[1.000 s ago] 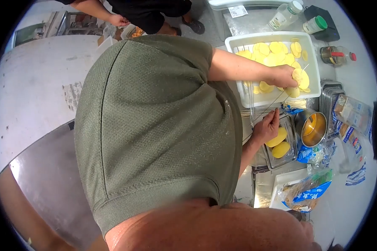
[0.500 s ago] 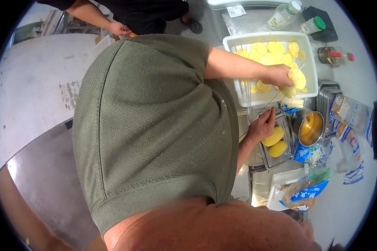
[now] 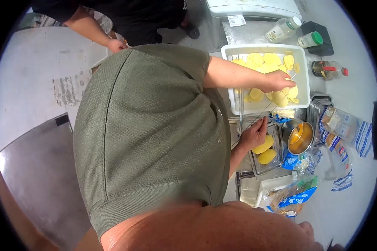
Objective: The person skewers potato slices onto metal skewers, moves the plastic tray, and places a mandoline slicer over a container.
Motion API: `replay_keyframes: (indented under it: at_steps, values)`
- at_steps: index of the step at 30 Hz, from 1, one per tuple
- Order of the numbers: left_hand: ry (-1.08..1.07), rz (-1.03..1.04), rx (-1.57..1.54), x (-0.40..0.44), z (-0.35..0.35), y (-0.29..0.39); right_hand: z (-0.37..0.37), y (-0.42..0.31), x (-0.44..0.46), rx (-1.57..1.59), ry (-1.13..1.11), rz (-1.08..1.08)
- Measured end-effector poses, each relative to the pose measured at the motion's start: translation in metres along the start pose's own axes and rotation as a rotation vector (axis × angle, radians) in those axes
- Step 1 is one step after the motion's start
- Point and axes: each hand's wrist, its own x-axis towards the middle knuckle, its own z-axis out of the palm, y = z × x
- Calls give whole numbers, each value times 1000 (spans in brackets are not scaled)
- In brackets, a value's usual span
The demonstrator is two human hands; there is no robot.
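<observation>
Left hand (image 3: 277, 81): fingers closed on potato slices (image 3: 291, 91), above the white tray (image 3: 304, 88)
Right hand (image 3: 254, 135): fingertips pinched together beside a thin skewer (image 3: 262, 112); grip unclear
White tray: more slices lying loose inside
Shallow dish (image 3: 264, 169): two yellow potatoes (image 3: 267, 157), near metal pot (image 3: 304, 144)

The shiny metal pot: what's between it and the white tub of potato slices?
In the head view, a pale bundle, maybe thin sticks, with blue wrapping lies between the metal pot and the white tub.
</observation>
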Motion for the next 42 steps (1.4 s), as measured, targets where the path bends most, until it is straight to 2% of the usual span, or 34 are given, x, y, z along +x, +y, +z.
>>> replay_keyframes:
  at_steps: [7, 11, 20, 28, 32, 34, 37, 40, 42]
  values:
    - [186, 77, 27, -5, 2, 0, 4, -8, 3, 18, 13, -23]
    - [99, 29, 22, 2, -4, -3, 6, 1, 2, -10, 29, -108]
    - [198, 70, 15, -1, -1, 0, 2, -13, 2, 49, -50, 39]
    - [123, 15, -15, -10, -7, 8, 10, -15, 6, 89, -1, -39]
    - [137, 72, 41, -8, -9, 11, 12, -8, 5, 114, 13, -35]
    - [166, 129, 52, -7, -7, 10, 11, -10, 5, 39, 19, -100]
    - [100, -10, 47, -11, -9, 19, 9, -9, 3, -38, 6, -113]
    - [129, 109, 37, -10, -6, 12, 8, -11, 2, -114, 16, -148]
    - [112, 96, -6, -9, -4, 11, 7, -8, 3, -151, 27, -170]
